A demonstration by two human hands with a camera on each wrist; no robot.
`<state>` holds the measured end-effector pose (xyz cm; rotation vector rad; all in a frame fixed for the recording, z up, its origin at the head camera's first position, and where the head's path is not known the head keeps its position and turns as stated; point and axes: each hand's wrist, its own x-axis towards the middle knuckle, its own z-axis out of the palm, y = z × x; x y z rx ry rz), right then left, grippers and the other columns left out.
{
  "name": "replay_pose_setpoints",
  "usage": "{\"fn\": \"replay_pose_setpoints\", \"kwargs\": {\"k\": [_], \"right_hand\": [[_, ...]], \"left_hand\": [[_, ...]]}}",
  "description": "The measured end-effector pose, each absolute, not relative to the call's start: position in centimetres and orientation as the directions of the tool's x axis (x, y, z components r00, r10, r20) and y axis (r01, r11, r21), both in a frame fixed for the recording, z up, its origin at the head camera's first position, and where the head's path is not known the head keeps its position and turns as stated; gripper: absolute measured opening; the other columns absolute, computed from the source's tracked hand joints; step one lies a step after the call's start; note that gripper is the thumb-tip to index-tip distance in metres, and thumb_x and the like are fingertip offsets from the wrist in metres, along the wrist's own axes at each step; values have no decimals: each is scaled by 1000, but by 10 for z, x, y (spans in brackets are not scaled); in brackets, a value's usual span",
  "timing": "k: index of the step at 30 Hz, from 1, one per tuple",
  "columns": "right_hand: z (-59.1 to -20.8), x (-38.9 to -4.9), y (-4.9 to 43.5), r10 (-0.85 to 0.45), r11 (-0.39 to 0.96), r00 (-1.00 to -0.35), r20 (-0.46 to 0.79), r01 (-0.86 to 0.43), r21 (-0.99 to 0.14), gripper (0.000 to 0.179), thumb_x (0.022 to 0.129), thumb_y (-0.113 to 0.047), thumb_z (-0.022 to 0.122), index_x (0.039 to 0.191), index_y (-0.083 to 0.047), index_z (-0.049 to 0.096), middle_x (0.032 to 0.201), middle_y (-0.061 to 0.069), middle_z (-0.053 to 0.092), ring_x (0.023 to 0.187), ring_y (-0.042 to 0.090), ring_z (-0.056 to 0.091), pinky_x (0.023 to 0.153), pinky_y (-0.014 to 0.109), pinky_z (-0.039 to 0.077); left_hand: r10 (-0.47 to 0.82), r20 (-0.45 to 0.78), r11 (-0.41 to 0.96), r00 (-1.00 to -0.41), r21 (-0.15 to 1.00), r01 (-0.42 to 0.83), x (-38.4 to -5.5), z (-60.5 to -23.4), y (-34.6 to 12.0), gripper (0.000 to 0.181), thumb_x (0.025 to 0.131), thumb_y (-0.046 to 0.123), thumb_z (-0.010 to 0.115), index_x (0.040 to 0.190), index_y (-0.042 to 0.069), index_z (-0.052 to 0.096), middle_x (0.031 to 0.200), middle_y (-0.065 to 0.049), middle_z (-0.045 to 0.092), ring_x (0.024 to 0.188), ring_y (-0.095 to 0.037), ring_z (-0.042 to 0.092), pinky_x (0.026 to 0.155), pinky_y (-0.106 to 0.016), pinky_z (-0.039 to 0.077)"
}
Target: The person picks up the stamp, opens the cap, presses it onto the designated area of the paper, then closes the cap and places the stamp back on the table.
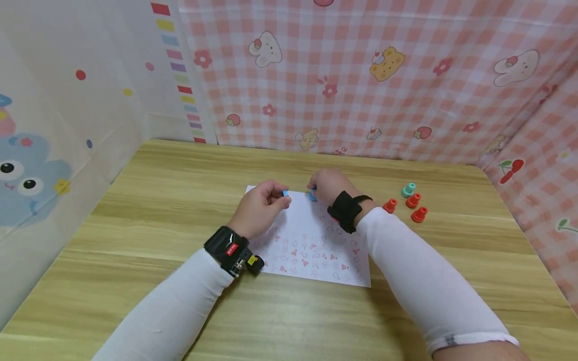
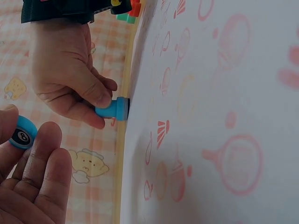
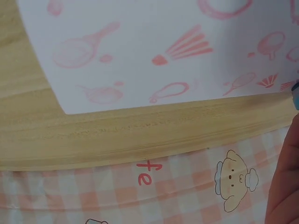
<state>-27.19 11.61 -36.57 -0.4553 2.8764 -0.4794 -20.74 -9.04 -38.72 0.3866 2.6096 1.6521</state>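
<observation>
The blue stamp (image 2: pixel 108 110) is held about upright by the right hand (image 1: pixel 333 184) at the far edge of the white sheet of paper (image 1: pixel 298 213), to the right of the left hand (image 1: pixel 260 206). Its narrow handle is pinched between the thumb and the bent fingers, so that, as it can be judged, the wider base with the dark rim is directed flat to the paper. The base lies beyond the fingertips and appears to be touching the sheet; whether a mark is made under it cannot be told. By the left hand, a small blue piece with an "8" emblem (image 2: pixel 22 135), probably the cap of the stamp, is pinched between thumb and fingertips, above the sheet, perhaps so that the red prints (image 1: pixel 304 262) are not covered. To the right of the paper, three red stamps (image 1: pixel 413 201) and a mint-green stamp (image 1: pixel 408 189) are placed upright on the wooden table (image 1: pixel 289 321), presumably because the sheet is wanted free and they are reached easily there.
</observation>
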Motion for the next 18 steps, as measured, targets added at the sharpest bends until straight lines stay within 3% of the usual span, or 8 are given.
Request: {"fn": "replay_pose_setpoints", "kwargs": {"k": [5,11,14,18], "right_hand": [[-368,-272,117,-324,897,-938,-126,-262,-355,20,103,-8,67,116,-9,81,118,8,78,96,21,68,92,37,59],[-366,-274,121,-322,890,-932,-169,-237,-389,25,103,-10,68,125,-8,77,127,10,76,113,25,70,101,41,58],[-361,-275,126,-322,872,-931,-171,-222,-435,29,105,-12,65,132,-6,73,130,13,74,118,28,69,102,42,57],[-352,-274,137,-275,829,-955,-110,-178,-529,32,107,-16,61,137,-6,69,127,15,74,113,29,69,98,43,56]], "left_hand": [[227,101,403,-969,896,188,-207,-387,-90,27,104,20,68,126,3,67,106,-6,76,98,-23,76,82,-32,57],[230,94,404,-969,896,183,-207,-388,-91,28,104,21,68,126,4,67,106,-4,77,95,-16,76,84,-32,57],[233,92,400,-968,898,181,-207,-388,-91,28,104,21,68,126,3,67,107,-5,77,96,-18,77,85,-34,58],[238,96,397,-966,899,187,-208,-388,-92,29,104,21,68,127,3,66,107,-6,77,96,-18,76,87,-38,59]]}}
